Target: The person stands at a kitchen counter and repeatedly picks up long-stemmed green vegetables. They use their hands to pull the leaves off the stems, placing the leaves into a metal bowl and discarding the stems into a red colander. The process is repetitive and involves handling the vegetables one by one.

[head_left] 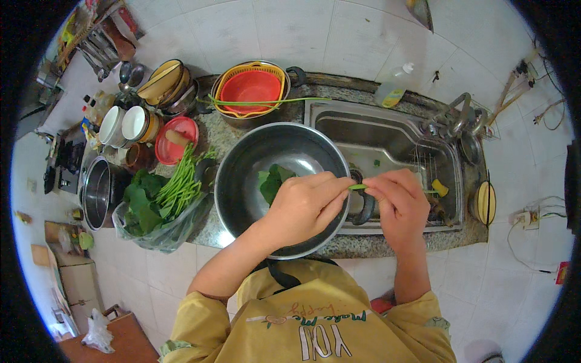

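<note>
My left hand (310,201) and right hand (397,195) pinch a green stem (357,187) by the bowl (290,145). Leafy greens (142,209) sit left.

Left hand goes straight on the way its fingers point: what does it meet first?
Most likely the right hand, just across the short bit of green stem showing between it and the left hand. Single view, so any height difference is unclear.

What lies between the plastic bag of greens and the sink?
In the head view, a large metal bowl stands between the plastic bag of greens and the sink, with dark green leaves in it.
</note>
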Tool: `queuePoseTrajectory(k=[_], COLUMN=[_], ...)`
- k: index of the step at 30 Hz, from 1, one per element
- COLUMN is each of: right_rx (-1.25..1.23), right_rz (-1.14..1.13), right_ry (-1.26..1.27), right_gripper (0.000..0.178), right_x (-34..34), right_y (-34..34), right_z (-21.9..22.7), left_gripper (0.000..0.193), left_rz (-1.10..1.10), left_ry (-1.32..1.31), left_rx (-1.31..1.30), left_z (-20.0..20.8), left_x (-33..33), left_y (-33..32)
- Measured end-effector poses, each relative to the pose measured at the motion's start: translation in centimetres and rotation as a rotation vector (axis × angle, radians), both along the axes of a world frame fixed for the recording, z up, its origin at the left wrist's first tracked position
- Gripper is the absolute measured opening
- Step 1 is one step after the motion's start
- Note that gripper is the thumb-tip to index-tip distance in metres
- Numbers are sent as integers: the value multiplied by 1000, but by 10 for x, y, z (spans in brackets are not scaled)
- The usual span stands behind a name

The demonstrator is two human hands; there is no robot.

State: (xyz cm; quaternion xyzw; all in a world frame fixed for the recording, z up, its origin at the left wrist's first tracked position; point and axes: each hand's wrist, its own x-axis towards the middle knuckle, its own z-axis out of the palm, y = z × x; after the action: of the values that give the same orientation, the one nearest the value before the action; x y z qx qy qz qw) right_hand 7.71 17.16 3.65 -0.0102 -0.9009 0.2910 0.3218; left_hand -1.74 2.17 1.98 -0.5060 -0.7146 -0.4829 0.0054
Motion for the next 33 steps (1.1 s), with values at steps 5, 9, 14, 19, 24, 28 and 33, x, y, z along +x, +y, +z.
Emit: queuePoseTrajectory(k=[5,9,14,19,24,28,33], right_rx=[-170,-335,-511,-525,-419,-262,-558], right_rz=[33,70,61,-8,-32,-61,-130], right_ry=[-24,38,98,27,-109,-114,-245], right_gripper=[19,15,11,9,9,9,9], right_x=[8,10,12,15,17,26,36], right_y=[4,7,9,14,30,48,58], right_z=[0,-6,-15,-21,-15,-21,-30], left_gripper=[16,16,16,15,15,14,15], left_rz=[-84,-265,-337,40,-76,-134,252], left_ry=[-497,-1394,-1451,-650,-1142,-1388,-479], left_rx=[110,249,284,237,172,256,114], left_z=[-5,-12,-9,-18,-17,-30,-50], left_x=[17,27,30,33,22,19,3], left_y=[10,19,30,51,46,55,86])
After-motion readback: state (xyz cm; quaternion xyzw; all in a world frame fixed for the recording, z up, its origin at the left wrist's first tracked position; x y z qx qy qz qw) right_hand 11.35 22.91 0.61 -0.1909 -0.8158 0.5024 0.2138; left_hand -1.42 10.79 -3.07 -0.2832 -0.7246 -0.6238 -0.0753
